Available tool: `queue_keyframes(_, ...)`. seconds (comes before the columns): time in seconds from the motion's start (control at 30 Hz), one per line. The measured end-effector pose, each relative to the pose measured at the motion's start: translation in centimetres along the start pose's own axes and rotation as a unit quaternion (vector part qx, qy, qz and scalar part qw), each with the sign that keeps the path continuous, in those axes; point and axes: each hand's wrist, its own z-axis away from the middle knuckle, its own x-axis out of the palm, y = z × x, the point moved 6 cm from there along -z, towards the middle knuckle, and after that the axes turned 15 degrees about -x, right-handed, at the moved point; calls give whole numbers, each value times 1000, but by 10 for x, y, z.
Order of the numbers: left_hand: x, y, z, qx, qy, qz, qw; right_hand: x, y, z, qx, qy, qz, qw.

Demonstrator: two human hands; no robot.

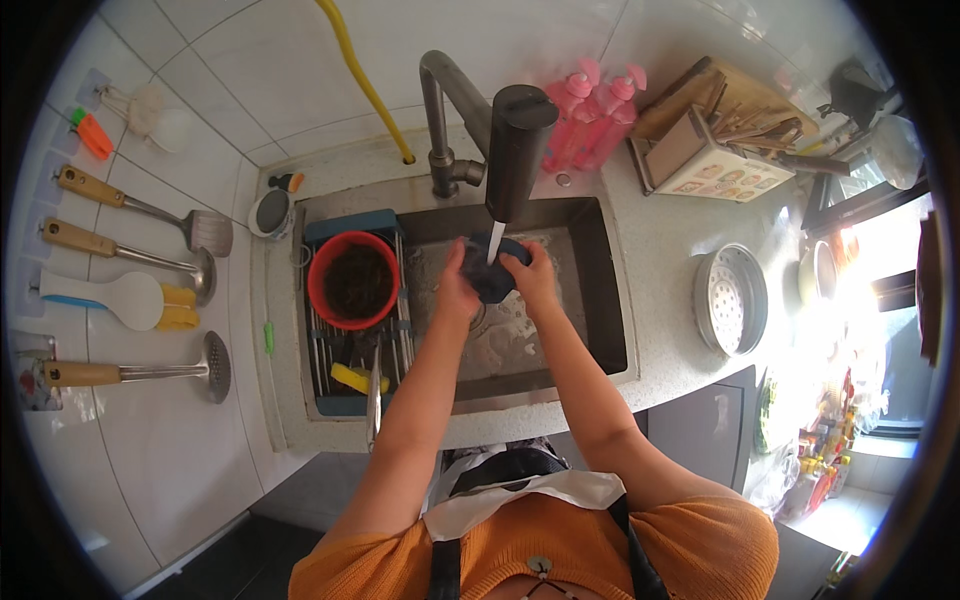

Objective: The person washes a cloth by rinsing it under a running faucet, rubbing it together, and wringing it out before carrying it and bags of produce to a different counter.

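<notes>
Both of my hands are over the sink (598,290), under a thin stream of water from the dark tap head (517,150). Between them is a small dark blue, bowl-like object (490,283), whose exact kind I cannot make out. My left hand (457,284) grips its left side, with the fingers partly hidden. On the opposite side, my right hand (534,275) holds its edge with the thumb on top. Water strikes the object near its upper edge. Wet patches and splashes show on the sink floor below.
Left of my hands, a drain rack (318,378) carries a red basin (318,282) with dark contents and a yellow sponge (358,379). Pink pump bottles (600,125) and a chopstick holder (722,160) stand behind. A round metal steamer tray (731,300) sits right. Utensils (130,373) hang left.
</notes>
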Motion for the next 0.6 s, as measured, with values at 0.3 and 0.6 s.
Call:
queue_keyframes(0.3,18,-21,17,-77,-21,29,996,-2,-24,-7,107,38,-285,952)
queue_keyframes(0.6,6,-1,-7,44,15,-98,994,13,-52,44,-254,115,110,954)
